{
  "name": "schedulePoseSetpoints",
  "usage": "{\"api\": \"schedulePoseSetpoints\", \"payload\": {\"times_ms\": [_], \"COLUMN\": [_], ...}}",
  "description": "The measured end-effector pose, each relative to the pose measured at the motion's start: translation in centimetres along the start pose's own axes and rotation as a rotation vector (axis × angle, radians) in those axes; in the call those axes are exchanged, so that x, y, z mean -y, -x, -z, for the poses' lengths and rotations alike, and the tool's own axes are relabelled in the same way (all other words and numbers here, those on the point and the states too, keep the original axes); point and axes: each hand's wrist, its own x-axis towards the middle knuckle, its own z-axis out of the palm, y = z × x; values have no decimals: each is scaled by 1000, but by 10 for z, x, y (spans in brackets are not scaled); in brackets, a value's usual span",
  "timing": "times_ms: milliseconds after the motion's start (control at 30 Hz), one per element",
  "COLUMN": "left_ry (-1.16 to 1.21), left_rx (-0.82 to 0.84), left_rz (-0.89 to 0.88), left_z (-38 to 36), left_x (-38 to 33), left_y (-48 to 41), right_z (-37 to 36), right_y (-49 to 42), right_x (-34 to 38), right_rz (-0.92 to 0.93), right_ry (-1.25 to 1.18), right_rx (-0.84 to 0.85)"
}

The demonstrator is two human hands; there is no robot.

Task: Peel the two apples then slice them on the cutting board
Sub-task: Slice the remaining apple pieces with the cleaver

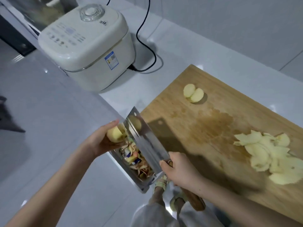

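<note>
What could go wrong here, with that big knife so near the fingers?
The cleaver blade sits right against the apple piece gripped in the left hand, in mid-air, so a slip might cut that hand. The piece could also drop into the bin of peels below.

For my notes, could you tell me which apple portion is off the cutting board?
The peeled piece in the left hand, above the scrap bin; the two chunks and the slice pile lie on the board.

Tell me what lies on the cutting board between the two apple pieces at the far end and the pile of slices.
Nothing but bare cutting board with a dark stain on it, as the head view shows.
</note>
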Motion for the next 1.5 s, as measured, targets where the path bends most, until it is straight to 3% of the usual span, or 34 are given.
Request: {"api": "schedulePoseSetpoints", "payload": {"times_ms": [100,300,467,567,733,833,967,1033,1133,1200,1333,1500], "left_ry": [-165,-524,-532,-381,-105,-141,-471,-809,-1359,-1556,-1716,-1721], "left_rx": [-42,52,155,262,369,367,325,316,164,120,159,267], "left_rz": [113,235,369,371,193,46,-302,-507,-768,-810,-752,-782], "left_z": [12,6,2,-8,-44,-72,-123,-149,-194,-223,-249,-253], "left_x": [-3,-10,-8,-8,-13,-20,-20,-17,-9,-3,14,22], "left_y": [-11,-16,-15,-12,-9,-14,-18,-30,-39,-39,-50,-53], "right_z": [6,26,36,42,59,73,94,103,110,113,106,95], "right_y": [-6,-15,-15,-14,-4,3,15,22,33,42,52,59], "right_x": [0,-8,-13,-14,-15,-22,-43,-56,-73,-83,-97,-105], "right_rz": [-10,-43,-82,-92,-111,-128,-169,-211,-303,-365,-414,-458], "right_ry": [53,149,105,40,-125,-173,-215,-243,-236,-231,-128,62], "right_rx": [52,45,44,14,-94,-224,-404,-482,-565,-583,-590,-572]}}
